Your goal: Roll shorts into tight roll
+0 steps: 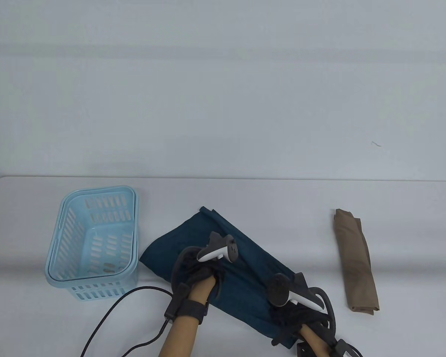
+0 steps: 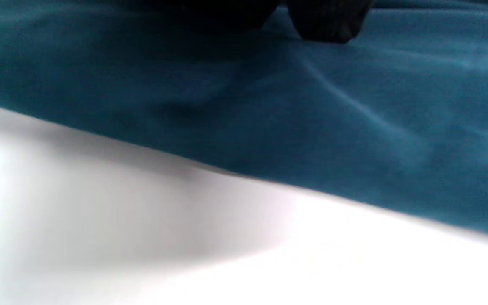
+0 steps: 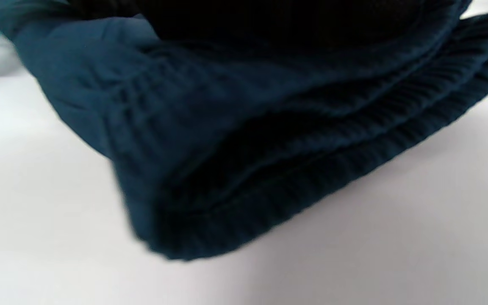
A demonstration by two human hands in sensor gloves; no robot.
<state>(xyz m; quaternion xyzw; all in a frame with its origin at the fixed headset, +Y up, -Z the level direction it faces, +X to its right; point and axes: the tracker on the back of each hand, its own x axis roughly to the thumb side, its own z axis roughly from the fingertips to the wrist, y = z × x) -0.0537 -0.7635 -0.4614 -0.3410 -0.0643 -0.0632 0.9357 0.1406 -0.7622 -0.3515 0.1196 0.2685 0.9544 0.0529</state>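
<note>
Shorts [image 1: 245, 260]: teal, folded flat, lay diagonally on table [image 1: 245, 193], between basket [image 1: 93, 241] and brown roll [image 1: 355, 260].
Left hand [image 1: 204, 271]: rested on shorts; grip indiscernible.
Right hand [image 1: 293, 312]: on waistband end; grip indiscernible.

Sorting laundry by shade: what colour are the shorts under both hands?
Dark teal-blue fabric shorts, plain; the table view shows it best.
</note>
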